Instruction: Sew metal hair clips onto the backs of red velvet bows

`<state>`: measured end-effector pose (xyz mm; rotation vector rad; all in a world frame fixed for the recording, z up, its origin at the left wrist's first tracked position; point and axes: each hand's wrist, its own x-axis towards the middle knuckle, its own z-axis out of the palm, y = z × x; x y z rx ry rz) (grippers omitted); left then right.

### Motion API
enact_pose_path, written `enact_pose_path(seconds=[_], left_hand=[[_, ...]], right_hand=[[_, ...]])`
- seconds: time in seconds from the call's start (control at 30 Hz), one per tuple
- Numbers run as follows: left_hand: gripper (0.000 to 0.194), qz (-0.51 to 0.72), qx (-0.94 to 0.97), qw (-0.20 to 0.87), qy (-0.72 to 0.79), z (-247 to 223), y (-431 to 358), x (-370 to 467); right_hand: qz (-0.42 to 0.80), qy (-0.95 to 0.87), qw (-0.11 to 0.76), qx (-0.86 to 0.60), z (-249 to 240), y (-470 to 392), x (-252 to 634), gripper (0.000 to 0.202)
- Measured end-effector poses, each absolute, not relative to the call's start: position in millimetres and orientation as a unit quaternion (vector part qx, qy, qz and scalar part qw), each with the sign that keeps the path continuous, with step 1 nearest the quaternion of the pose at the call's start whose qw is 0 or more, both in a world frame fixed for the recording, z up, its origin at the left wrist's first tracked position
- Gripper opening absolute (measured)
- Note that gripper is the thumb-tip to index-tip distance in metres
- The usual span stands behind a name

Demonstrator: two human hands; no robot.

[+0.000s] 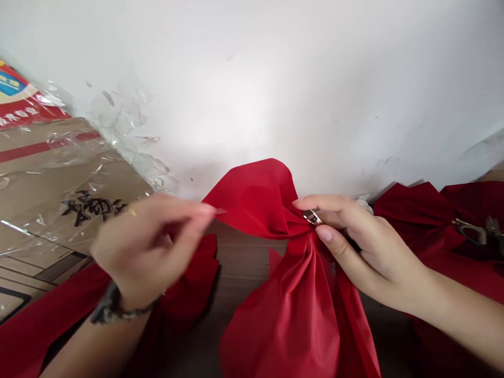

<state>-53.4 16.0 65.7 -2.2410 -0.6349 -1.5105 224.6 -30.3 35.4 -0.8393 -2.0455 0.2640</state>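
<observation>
Leftmost, we record a brown carton [27, 191] under clear film [129, 142]; its red printed band [43, 111] reads 技术专业, the start cut off by the frame. Black handwriting [88, 207] below it we cannot read with certainty. The left hand [153, 244], wearing a braided bracelet [118, 310], has thumb and forefinger together at the outer corner of the red cloth [260, 199]; blur prevents us telling whether they grip it. That cloth stands gathered over the tabletop [242, 257], near its wall-side edge. The right hand [358, 241] is clamped at the gather, a shiny silver piece [312, 217] between forefinger and thumb. Rightmost, we find scissors [482, 235] lying on a second red bundle [413, 210].
</observation>
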Motion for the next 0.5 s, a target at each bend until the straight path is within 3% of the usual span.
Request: enact_pose_path(seconds=[0.07, 0.3, 0.43, 0.5], left_hand=[[0.024, -0.438, -0.832, 0.279, -0.196, 59, -9, -35], [0.015, -0.406, -0.818, 0.405, -0.052, 48, 4, -44], [0.011, -0.390, -0.833, 0.390, -0.038, 39, 12, -41], [0.015, -0.426, -0.849, 0.304, -0.076, 34, 11, -38]], right_hand=[[0.100, -0.835, 0.434, -0.324, 37, -36, 223, 0.036], [0.105, -0.841, 0.426, -0.316, 41, -38, 220, 0.036], [0.101, -0.850, 0.418, -0.305, 39, -39, 218, 0.035], [0.098, -0.856, 0.406, -0.304, 37, -41, 217, 0.035]])
